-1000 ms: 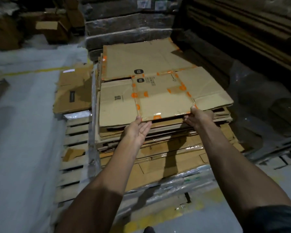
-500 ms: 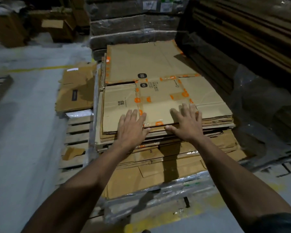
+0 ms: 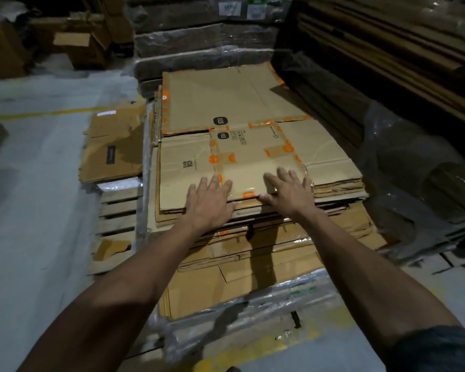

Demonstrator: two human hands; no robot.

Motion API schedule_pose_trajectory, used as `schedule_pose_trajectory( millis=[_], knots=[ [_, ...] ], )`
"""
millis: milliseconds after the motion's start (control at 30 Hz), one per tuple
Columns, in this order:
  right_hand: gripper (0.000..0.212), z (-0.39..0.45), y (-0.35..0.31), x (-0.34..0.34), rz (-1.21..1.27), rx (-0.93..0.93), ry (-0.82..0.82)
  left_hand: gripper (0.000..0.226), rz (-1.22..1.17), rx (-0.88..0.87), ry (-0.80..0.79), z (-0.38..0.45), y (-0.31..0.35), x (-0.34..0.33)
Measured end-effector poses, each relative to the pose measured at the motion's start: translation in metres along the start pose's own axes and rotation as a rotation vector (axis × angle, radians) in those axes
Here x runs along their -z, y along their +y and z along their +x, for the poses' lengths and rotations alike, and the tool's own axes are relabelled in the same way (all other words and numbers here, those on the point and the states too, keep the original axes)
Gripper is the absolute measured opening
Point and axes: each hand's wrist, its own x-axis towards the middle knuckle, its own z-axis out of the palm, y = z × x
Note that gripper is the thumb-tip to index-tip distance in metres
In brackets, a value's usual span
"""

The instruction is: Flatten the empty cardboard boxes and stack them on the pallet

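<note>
A flattened brown cardboard box with orange tape (image 3: pixel 255 162) lies on top of a tall stack of flattened boxes (image 3: pixel 253 253), which sits on a plastic-wrapped wooden pallet (image 3: pixel 118 210). My left hand (image 3: pixel 210 202) lies flat, palm down, on the near edge of the top box, fingers spread. Just to its right, my right hand (image 3: pixel 287 191) presses flat on the same box with straight fingers. A second flattened box (image 3: pixel 226 98) lies behind it on the stack.
Another flattened box (image 3: pixel 113 146) lies on the pallet's left side. Wrapped bundles of cardboard (image 3: pixel 204 41) stand behind the stack. Dark racking and plastic-wrapped goods (image 3: pixel 414 162) crowd the right. Open boxes (image 3: pixel 78 47) sit at the far left. Grey floor with a yellow line (image 3: pixel 38 114) spreads left.
One second ago both hands held the top box by its near edge, lowering it. Now it lies on the stack and both hands rest flat on top of it.
</note>
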Motion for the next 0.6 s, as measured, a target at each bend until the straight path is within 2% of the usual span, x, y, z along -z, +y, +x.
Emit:
schedule_pose_trajectory(
  millis=[100, 167, 400, 600],
  knots=[
    [0.048, -0.030, -0.002, -0.010, 0.179, -0.096, 0.166, 0.052, -0.063, -0.117, 0.140, -0.014, 0.019, 0.001],
    [0.047, -0.057, 0.000, -0.021, 0.312, -0.224, 0.263, 0.049, -0.104, -0.217, 0.176, -0.024, 0.034, -0.006],
    [0.050, -0.181, -0.009, -0.063, 0.492, -0.695, 0.328, 0.052, -0.122, -0.524, 0.006, -0.059, 0.079, -0.045],
    [0.054, -0.282, -0.063, -0.110, 0.446, -1.093, 0.339, 0.038, -0.062, -0.881, -0.115, -0.094, 0.078, -0.081]
  ],
)
